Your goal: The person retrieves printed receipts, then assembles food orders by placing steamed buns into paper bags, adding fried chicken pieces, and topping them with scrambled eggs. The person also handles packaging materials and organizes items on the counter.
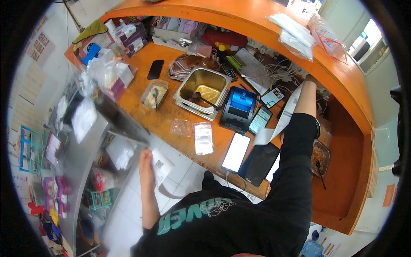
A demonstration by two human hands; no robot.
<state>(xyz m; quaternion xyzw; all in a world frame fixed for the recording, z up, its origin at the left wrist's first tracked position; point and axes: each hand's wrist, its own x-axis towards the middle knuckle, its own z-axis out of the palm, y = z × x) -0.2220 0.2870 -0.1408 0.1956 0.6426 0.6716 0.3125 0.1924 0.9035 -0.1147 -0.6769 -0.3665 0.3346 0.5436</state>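
Note:
Over the floor at the lower left, my left hand is closed on the edge of a white printed receipt, which hangs down and curls at its lower end. My right arm reaches across the counter toward the back right. My right hand is under the raised orange ledge by cables, its fingers not clearly visible. A long white paper strip trails alongside that forearm and curls near the phones. A black and blue receipt printer stands at mid-counter. Beside it lie a lit phone and another phone.
Left of the printer sits a steel pan with a black ladle. A plastic food tub and a dark phone lie farther left. Tangled cables fill the back. A metal shelf unit stands at left.

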